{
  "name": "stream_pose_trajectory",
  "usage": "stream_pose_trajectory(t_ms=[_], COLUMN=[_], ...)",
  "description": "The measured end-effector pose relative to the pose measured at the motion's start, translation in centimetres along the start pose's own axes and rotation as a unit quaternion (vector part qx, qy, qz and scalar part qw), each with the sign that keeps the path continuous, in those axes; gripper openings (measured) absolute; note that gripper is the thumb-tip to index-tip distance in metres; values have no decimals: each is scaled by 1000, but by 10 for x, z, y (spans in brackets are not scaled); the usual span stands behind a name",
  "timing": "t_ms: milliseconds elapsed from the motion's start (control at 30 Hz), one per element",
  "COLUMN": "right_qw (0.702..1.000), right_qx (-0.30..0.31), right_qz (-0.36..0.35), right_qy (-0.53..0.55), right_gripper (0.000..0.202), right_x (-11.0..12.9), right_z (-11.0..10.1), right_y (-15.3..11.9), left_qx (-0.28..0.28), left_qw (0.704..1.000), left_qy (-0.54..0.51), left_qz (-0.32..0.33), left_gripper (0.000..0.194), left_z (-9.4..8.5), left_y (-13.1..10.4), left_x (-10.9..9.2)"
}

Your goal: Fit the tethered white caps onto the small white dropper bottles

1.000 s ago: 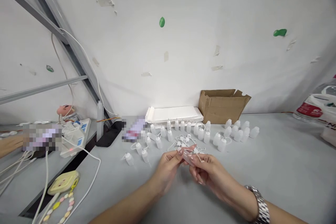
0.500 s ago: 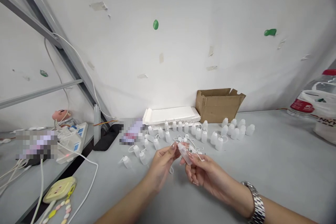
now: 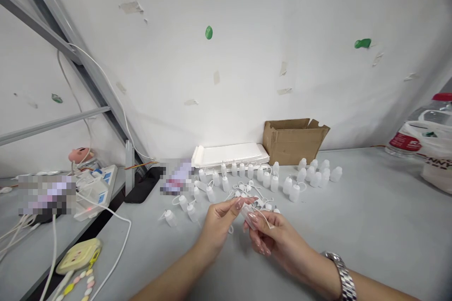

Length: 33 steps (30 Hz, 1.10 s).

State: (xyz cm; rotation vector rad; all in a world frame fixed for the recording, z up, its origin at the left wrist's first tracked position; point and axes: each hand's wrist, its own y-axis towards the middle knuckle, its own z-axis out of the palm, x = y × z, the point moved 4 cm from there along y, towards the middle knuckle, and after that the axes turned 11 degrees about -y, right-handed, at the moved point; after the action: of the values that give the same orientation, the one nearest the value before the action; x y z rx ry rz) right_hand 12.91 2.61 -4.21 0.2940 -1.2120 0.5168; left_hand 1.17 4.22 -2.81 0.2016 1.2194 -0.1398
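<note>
My right hand (image 3: 278, 233) grips the body of a small translucent plastic squeeze bottle (image 3: 248, 217), tilted with its top toward my left hand. A thin white cap strap (image 3: 263, 217) curves out beside it, over my right fingers. My left hand (image 3: 217, 223) pinches the top end of the same bottle between thumb and fingers, hiding the neck. Just beyond my hands lies a loose pile of white strap caps (image 3: 259, 202). Similar bottles stand around the pile, some with caps and straps, such as a bottle (image 3: 191, 212) at the left.
Several bottles without straps (image 3: 316, 178) are grouped at the right. Behind stand a cardboard box (image 3: 294, 143) and a stack of white packaging (image 3: 229, 154). Cables, a power strip (image 3: 106, 193) and a yellow case (image 3: 79, 256) lie left. A large bottle (image 3: 406, 141) and plastic bag (image 3: 438, 169) are far right.
Both hands have come slightly lower with the bottle. My left thumb and fingers have closed over the bottle's top, which showed before.
</note>
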Motion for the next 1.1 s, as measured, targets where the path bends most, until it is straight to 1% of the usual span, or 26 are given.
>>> stream_pose_trajectory(t_ms=[67,167,233,267,333,400,433,500,567,633,700,800,867,933,1033,1100], right_qw=[997,982,978,981,994,999,996,984,978,982,990,1000,994,984,974,974], right_qx=[25,81,102,101,65,-2,-38,-93,-107,-93,-64,-5,30,57,100,112], right_qz=[15,62,84,83,56,19,4,-14,-19,-15,-6,28,61,85,105,111], right_qy=[70,156,162,143,67,-34,-81,-149,-175,-165,-123,-1,86,144,172,163], right_gripper=[31,28,30,32,38,39,38,36,37,39,39,35,26,22,25,29], right_x=[-1,-3,-3,-2,0,5,7,11,14,14,11,5,1,-1,-2,-3], right_z=[2,6,7,6,2,-4,-7,-11,-11,-10,-8,-5,-4,-2,1,2], right_y=[-2,-4,-3,-2,2,6,7,7,6,4,3,3,3,2,1,0], left_qx=[15,40,40,30,-10,-55,-71,-82,-71,-53,-35,-4,17,31,30,21], left_qw=[1000,999,999,1000,1000,998,997,997,997,998,999,998,995,991,987,987], left_qy=[6,2,0,1,8,15,16,11,-1,-14,-27,-58,-85,-109,-136,-138], left_qz=[8,0,-5,-4,-3,-3,-3,-7,-13,-13,-8,-23,-48,-70,-79,-74], left_gripper=[32,37,34,32,29,29,29,30,30,29,32,38,41,39,31,33], left_z=[2,5,5,4,0,-4,-6,-6,-4,-1,1,5,7,9,8,7], left_y=[-1,-2,-2,-2,-1,-1,-1,-1,-2,-3,-3,-1,1,2,3,2], left_x=[-1,-2,-3,-3,-2,-1,0,2,4,5,5,6,7,7,6,5])
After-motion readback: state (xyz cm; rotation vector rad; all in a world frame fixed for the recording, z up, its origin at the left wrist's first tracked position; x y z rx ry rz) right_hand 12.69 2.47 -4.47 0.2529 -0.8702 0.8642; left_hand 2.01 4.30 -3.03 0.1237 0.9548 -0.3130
